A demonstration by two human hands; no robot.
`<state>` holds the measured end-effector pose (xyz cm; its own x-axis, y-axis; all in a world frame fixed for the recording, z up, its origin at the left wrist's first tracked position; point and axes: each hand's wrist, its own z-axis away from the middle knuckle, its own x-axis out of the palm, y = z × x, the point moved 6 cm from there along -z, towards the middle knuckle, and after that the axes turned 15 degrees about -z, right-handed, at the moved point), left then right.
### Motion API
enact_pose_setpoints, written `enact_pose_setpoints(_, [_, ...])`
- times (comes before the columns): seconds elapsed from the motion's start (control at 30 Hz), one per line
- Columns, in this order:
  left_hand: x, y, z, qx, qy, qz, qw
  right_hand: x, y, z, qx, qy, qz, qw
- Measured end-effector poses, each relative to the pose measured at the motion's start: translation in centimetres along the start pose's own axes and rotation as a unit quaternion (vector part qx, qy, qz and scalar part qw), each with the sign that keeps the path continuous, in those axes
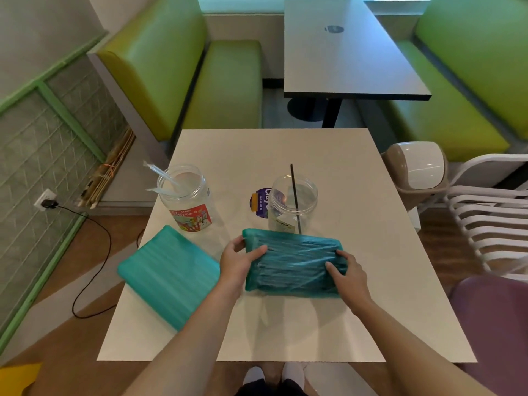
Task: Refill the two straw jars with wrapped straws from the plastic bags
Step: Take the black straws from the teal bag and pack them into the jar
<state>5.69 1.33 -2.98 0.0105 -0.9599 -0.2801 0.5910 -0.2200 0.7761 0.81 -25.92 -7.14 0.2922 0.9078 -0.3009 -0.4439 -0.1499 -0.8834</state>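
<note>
Both jars stand uncapped at the far side of the bench (371, 281), mouths up and within reach — the left jar (187, 200) holds a few clear wrapped straws (167, 180) leaning out, the right jar (293, 205) a single black straw (295, 195). They look nearly empty, so the refill has barely begun.

The near bag (294, 264) of straws lies across the bench just in front of the right jar, gripped at both ends, probably to find or work open its mouth. The left hand (238, 260) curls over the bag's left end, thumb behind and fingers on top; the right hand (347, 271) pinches the right end, fingers pressed into the plastic. Both forearms reach in from below, wrists low.

The second bag (168, 274) lies untouched to the left, angled near the bench edge — waiting its turn.
</note>
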Motion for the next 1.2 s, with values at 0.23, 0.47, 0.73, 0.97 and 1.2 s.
enact_pose_setpoints(0.23, [-1.7,2.9,0.9,0.056,0.020,-0.018,0.998,2.8,-2.9,0.7,-0.042,-0.015,0.062,0.997])
enact_pose_setpoints(0.47, [-2.1,6.4,2.1,0.075,-0.035,-0.008,0.997,6.5,-7.1,2.0,-0.061,-0.129,-0.021,0.990])
enact_pose_setpoints(0.73, [-1.8,8.6,2.9,0.044,-0.026,0.029,0.998,6.9,-14.1,7.5,-0.097,-0.235,-0.181,0.950])
enact_pose_setpoints(0.97, [-1.2,9.7,3.6,0.056,-0.053,0.026,0.997,5.3,-15.9,8.3,-0.230,-0.152,-0.111,0.955])
enact_pose_setpoints(1.2, [-1.6,9.8,3.1,0.174,-0.121,-0.095,0.973,3.3,-16.3,6.4,-0.225,-0.106,-0.131,0.960])
